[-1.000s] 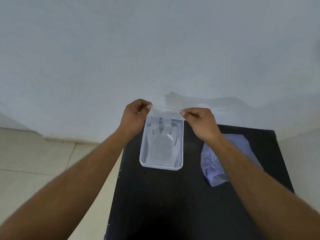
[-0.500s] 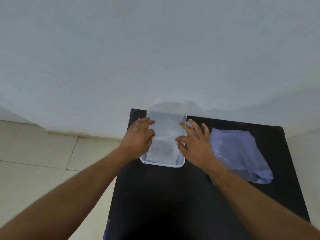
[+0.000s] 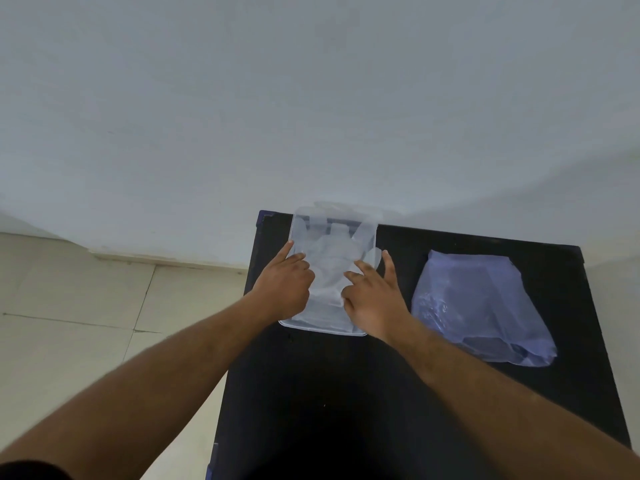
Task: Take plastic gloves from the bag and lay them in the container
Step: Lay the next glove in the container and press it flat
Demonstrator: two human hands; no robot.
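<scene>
A clear rectangular container (image 3: 322,330) sits at the far left of a black table (image 3: 346,393). A thin see-through plastic glove (image 3: 334,251) lies flat inside it, fingers toward the wall. My left hand (image 3: 285,285) rests on the glove's left side, fingers loosely curled with the index stretched forward. On the glove's right side my right hand (image 3: 374,296) presses down with spread fingers. Neither hand grips anything. A bluish translucent plastic bag (image 3: 481,306) lies on the table to the right of the container, apart from both hands.
A pale wall stands right behind the table's far edge. Beige floor tiles (image 3: 86,323) show to the left, below the table's left edge. The near half of the black tabletop lies between my forearms.
A second ago both hands held the glove up by its cuff over the container. They have lowered it in and now press it flat; the view shifted down.
</scene>
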